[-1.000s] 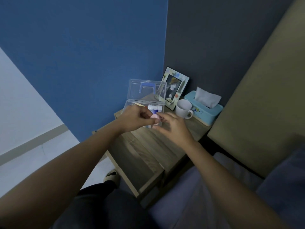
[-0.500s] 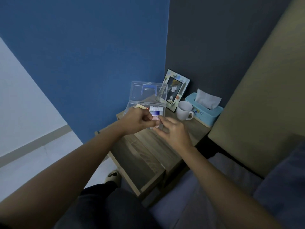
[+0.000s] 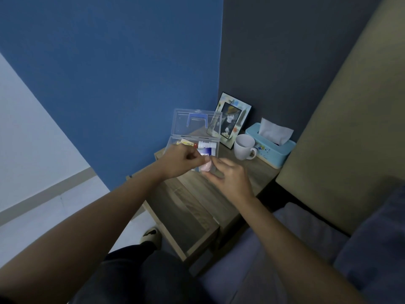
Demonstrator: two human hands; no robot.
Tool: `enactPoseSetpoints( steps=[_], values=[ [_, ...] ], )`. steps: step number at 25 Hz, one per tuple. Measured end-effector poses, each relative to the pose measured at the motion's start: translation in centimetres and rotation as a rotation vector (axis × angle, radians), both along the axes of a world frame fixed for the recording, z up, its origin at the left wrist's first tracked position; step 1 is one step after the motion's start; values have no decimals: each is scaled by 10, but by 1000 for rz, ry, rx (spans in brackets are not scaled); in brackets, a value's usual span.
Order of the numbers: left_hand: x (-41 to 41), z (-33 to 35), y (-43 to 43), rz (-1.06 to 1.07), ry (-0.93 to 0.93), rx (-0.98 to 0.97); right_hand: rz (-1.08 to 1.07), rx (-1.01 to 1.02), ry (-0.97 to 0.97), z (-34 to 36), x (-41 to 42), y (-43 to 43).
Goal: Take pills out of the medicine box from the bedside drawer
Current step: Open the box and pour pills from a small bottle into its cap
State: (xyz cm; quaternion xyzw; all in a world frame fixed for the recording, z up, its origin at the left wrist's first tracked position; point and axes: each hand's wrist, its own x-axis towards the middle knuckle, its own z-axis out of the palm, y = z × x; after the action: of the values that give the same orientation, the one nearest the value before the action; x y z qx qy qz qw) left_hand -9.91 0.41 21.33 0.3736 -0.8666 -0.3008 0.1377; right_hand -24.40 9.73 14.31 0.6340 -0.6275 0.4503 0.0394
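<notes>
A clear plastic medicine box [image 3: 193, 140] stands open on the wooden bedside table [image 3: 192, 207], its lid with a blue handle tilted back. Inside lie a white and blue pack and a yellow and red one. In front of the box, my left hand [image 3: 180, 160] and my right hand [image 3: 230, 178] meet over a small pink pill container [image 3: 206, 166]. My left fingers pinch its top; my right hand holds its lower part. Whether it is open is hidden by my fingers.
A white mug [image 3: 244, 147], a framed picture [image 3: 232, 119] and a light blue tissue box [image 3: 270, 145] stand at the back of the table. A tan headboard [image 3: 350, 128] and the bed lie to the right; a blue wall is behind.
My hands stay together at the pink container, with small finger shifts. The view has drifted slightly.
</notes>
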Motion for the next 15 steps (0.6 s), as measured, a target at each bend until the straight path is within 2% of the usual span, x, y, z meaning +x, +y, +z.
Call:
enactPoseSetpoints(
  steps=[3, 7, 10, 15],
  values=[
    [-3, 0, 2, -9, 51, 125, -13, -16, 5, -3, -2, 3],
    [-9, 1, 6, -8, 11, 73, -34, -28, 19, -4, -6, 6],
    [-12, -1, 9, -32, 69, 153, -51, -31, 31, -4, -8, 8],
    [-14, -10, 11, -14, 12, 184, -93, -10, -13, -12, -12, 8]
  ],
)
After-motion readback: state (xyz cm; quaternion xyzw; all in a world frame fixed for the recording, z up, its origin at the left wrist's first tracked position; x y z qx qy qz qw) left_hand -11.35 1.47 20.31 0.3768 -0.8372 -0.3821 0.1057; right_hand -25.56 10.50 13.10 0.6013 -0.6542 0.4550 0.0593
